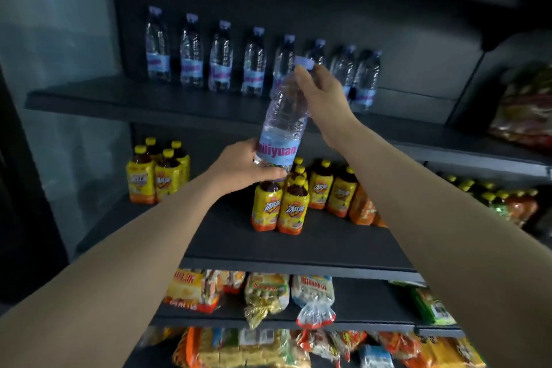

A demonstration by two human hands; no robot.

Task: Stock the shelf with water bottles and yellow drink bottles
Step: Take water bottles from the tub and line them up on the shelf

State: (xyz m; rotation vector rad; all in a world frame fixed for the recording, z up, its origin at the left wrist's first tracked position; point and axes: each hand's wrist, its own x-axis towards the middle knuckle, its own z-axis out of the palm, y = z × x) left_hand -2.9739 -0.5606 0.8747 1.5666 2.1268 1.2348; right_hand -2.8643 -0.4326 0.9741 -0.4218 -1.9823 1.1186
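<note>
I hold a clear water bottle (pixel 283 122) with a blue label and a pale purple cap in front of the dark shelves. My left hand (pixel 242 170) grips its base, fingers curled under it. My right hand (pixel 321 92) grips its neck just under the cap. The bottle tilts slightly right at the top. Behind it, a row of several water bottles (pixel 191 52) stands along the back of the upper shelf (pixel 89 98). On the middle shelf (pixel 298 248) stand yellow drink bottles in a left cluster (pixel 155 173) and a larger group (pixel 280 206) at the centre.
Orange-labelled bottles (pixel 363 209) stand right of the yellow group, and more bottles (pixel 493 197) sit on the neighbouring unit. Snack bags (pixel 265 293) fill the lower shelves. A bagged snack stack (pixel 528 110) sits at the upper right. A glass panel (pixel 59 69) closes the left side.
</note>
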